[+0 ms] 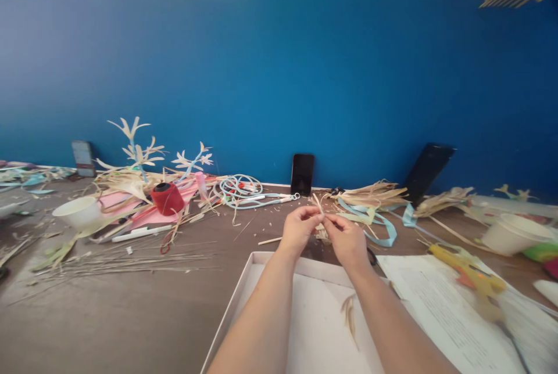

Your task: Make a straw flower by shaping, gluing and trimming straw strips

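On the desk (131, 316), beyond the white box (314, 316), we are at close fingertip work.
At three o'clock from the box lies printed paper (418, 304), a yellow glue gun (473, 272) partly over it; at twelve o'clock, our left hand (300, 229) and right hand (349, 240) meet, fingertips pinching a thin pale strip (319, 204). We judge the step in hand to be fine handling of that strip; the next move calls for a light, steady pinch.
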`<state>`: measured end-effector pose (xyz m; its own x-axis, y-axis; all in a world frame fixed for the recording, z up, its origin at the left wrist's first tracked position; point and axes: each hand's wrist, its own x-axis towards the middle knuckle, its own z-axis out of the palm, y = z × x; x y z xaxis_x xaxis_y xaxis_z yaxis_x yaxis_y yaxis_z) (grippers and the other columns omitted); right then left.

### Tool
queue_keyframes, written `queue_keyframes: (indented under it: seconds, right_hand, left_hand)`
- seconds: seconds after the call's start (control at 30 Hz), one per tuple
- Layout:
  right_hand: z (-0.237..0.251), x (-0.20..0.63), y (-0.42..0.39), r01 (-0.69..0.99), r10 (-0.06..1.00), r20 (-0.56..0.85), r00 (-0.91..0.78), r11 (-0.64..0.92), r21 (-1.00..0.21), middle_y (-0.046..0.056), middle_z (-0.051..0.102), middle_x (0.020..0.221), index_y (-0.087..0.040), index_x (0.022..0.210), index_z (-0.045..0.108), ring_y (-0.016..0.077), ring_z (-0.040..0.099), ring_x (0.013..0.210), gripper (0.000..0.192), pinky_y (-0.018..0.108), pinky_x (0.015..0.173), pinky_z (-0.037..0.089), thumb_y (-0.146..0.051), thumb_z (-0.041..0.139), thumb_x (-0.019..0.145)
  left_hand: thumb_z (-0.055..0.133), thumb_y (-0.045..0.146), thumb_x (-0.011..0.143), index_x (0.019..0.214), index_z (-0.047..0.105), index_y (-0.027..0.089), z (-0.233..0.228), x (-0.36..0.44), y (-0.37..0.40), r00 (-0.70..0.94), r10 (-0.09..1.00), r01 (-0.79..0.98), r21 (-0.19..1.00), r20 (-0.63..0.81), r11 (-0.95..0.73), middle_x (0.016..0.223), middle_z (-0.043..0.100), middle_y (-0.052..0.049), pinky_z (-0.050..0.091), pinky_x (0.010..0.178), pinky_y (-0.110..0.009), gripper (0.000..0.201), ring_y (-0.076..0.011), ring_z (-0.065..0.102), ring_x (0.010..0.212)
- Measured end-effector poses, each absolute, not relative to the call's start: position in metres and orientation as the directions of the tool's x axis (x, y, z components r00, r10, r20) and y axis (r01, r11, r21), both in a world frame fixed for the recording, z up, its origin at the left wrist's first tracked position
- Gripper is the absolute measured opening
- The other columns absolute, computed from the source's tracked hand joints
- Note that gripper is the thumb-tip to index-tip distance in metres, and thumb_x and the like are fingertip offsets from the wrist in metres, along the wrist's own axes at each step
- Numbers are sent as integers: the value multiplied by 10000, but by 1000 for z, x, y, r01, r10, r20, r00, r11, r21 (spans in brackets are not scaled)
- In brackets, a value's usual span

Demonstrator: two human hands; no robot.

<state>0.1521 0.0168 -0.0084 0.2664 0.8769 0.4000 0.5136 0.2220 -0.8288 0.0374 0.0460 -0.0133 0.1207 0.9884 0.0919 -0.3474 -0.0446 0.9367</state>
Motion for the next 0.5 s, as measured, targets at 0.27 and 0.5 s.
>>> queue_keyframes:
  seconds: [0.27, 0.5]
  right_hand:
    - [-10, 153, 18, 413, 908, 324, 266, 196, -889, -14, 555, 488, -177, 880, 721, 135, 484, 472, 393, 250, 493, 374, -514, 592, 723]
    - [-21, 150, 25, 72, 950, 179, 255, 166, -984, -11, 589, 565, -176, 914, 708, 106, 464, 469, 388, 236, 465, 365, -472, 679, 665]
  left_hand:
    - [758, 299, 572, 789, 654, 136, -11, 37, 44, 119, 991, -378, 926, 60, -11, 705, 611, -6, 424, 515, -195, 291, -79, 528, 577]
    - [775, 284, 571, 829, 631, 117, -9, 35, 43, 216, 976, -479, 875, 36, 74, 719, 620, -20, 457, 573, -230, 340, -91, 570, 569]
